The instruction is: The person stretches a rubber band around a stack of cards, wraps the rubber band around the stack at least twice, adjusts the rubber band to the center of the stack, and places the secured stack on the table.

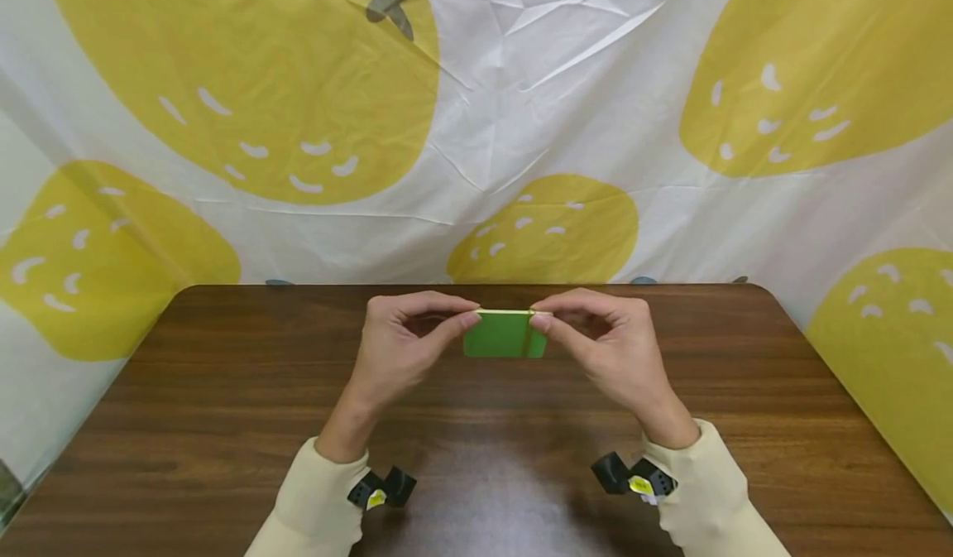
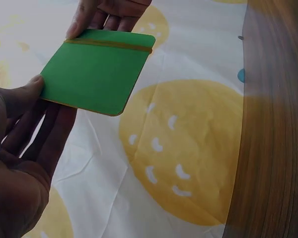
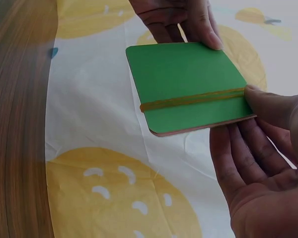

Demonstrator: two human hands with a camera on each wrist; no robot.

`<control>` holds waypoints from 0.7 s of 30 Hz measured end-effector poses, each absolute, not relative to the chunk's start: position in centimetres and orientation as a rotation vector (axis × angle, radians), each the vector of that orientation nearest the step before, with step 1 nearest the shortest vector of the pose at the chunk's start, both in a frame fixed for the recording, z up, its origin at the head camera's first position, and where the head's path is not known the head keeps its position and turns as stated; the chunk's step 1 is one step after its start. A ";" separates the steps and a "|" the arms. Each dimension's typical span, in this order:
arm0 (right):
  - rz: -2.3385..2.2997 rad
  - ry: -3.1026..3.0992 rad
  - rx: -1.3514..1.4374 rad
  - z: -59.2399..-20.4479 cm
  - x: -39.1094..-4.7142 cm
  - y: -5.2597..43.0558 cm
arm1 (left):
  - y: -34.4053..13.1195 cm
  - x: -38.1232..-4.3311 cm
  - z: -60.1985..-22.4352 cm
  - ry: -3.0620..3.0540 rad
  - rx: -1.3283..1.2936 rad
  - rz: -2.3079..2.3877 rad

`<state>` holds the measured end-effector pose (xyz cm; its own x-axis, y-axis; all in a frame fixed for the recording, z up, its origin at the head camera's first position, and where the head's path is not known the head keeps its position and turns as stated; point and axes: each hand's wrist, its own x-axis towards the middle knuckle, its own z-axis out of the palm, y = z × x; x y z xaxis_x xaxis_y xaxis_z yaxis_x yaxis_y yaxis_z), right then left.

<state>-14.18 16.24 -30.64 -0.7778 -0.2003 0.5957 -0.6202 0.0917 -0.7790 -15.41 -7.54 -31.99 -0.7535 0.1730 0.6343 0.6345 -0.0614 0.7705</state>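
Note:
A small green notebook [image 1: 494,335] with rounded corners is held up above the table between both hands. Around it, close to its right end, runs a thin orange-yellow elastic band [image 3: 188,99]. The left hand [image 1: 398,340] pinches its upper left corner, thumb on the green face and fingers behind. At the upper right corner, by the band, the right hand [image 1: 614,346] pinches it the same way. In the right wrist view the right thumb [image 3: 268,105] touches the end of the band. The notebook's far face is hidden.
A dark brown wooden table [image 1: 223,424] lies beneath the hands. Behind and beside it hangs a white cloth [image 1: 491,127] printed with yellow fruit. Black wrist cameras are worn over both pale sleeves [image 1: 316,499].

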 end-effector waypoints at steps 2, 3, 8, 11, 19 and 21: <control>1.735 -2.051 0.815 -30.6 -14.2 16.3 | -7.5 -15.4 -32.0 -1.868 -0.861 -1.849; 1.732 -2.059 0.814 -30.6 -14.2 16.4 | -7.4 -15.4 -32.0 -1.863 -0.861 -1.837; 1.717 -2.085 0.802 -30.6 -14.3 16.5 | -7.3 -15.3 -32.0 -1.839 -0.860 -1.822; 1.716 -2.077 0.798 -30.6 -14.3 16.5 | -7.1 -15.3 -32.0 -1.822 -0.858 -1.830; 1.720 -2.011 0.814 -30.6 -14.1 16.2 | -6.7 -15.1 -32.0 -1.780 -0.866 -1.823; 1.721 -2.004 0.810 -30.6 -14.0 16.1 | -6.6 -15.1 -32.0 -1.769 -0.863 -1.821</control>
